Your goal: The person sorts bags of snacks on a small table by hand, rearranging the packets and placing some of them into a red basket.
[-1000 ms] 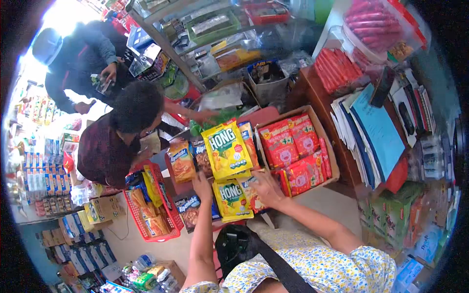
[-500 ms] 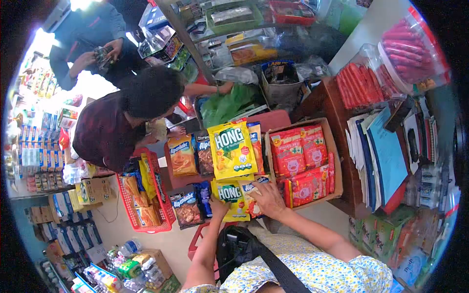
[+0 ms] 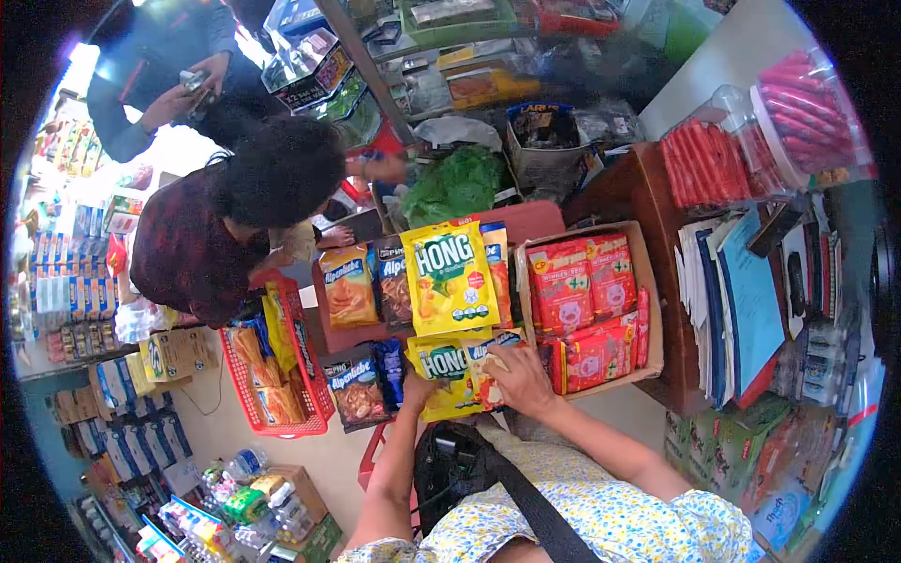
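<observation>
A yellow candy bag marked HONG [image 3: 452,280] lies face up on the pink-red surface, above a second yellow candy bag [image 3: 449,396] nearest my body. My left hand [image 3: 419,388] is closed at the left edge of this lower bag, its fingertips partly hidden. On the right side, my right hand [image 3: 519,378] has its fingers curled over an Alpenliebe candy bag [image 3: 490,349] that overlaps the lower yellow one. To the left of my hands are a dark Alpenliebe bag [image 3: 357,389] and a blue bag [image 3: 389,368]. An orange Alpenliebe bag [image 3: 347,286] lies further up.
An open carton [image 3: 648,361] of red packets stands at the right. A red basket [image 3: 324,399] of candy bags is at the left, beside a bent-over person [image 3: 188,239]. Another person [image 3: 169,56] stands behind, holding something small. Green plastic [image 3: 455,185] lies beyond the bags.
My hands stay on the lower bags, with my right fingers slightly more curled. The bent-over person's arm has drawn back from the green plastic, which looks more bunched up.
</observation>
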{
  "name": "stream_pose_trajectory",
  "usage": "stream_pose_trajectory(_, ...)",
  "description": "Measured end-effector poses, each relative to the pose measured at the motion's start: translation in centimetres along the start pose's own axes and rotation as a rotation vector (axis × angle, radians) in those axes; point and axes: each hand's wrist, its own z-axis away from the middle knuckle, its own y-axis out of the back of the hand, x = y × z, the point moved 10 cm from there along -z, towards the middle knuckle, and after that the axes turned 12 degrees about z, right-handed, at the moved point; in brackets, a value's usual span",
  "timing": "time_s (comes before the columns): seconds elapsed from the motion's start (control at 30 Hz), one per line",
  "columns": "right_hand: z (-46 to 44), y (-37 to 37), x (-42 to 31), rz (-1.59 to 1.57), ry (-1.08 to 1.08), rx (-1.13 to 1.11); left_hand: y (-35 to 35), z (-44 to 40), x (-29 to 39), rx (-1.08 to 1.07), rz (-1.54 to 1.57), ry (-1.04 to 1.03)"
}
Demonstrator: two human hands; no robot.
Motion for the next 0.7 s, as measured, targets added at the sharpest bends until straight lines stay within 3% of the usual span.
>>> stream_pose_trajectory(0.07, 0.0, -0.1, -0.1, 0.000, 0.002, 0.002, -1.7, 0.7, -1.0, -0.173, 0.174, 0.223)
stream_pose_trajectory(0.1, 0.0, 0.0, 0.1, -0.008, -0.009, 0.014, -1.7, 0.7, -1.5, -0.152, 0.232, 0.242)
stream_pose_trajectory(0.23, -0.1, 0.2, 0.1, -0.033, -0.032, 0.026, -1.5, 0.3, -3.8, -0.147, 0.155, 0.259)
stream_pose_trajectory(0.33, 0.0, -0.1, 0.2, -0.025, -0.029, 0.043, -1.6, -0.1, -3.5, -0.147, 0.268, 0.151)
stream_pose_trajectory(0.53, -0.2, 0.1, 0.0, -0.017, -0.029, 0.035, -1.0, 1.0, -2.2, -0.109, 0.100, 0.254)
stream_pose_trajectory(0.7, -0.1, -0.1, 0.0, -0.004, -0.026, 0.033, -2.0, 1.8, -0.5, -0.200, 0.301, 0.221)
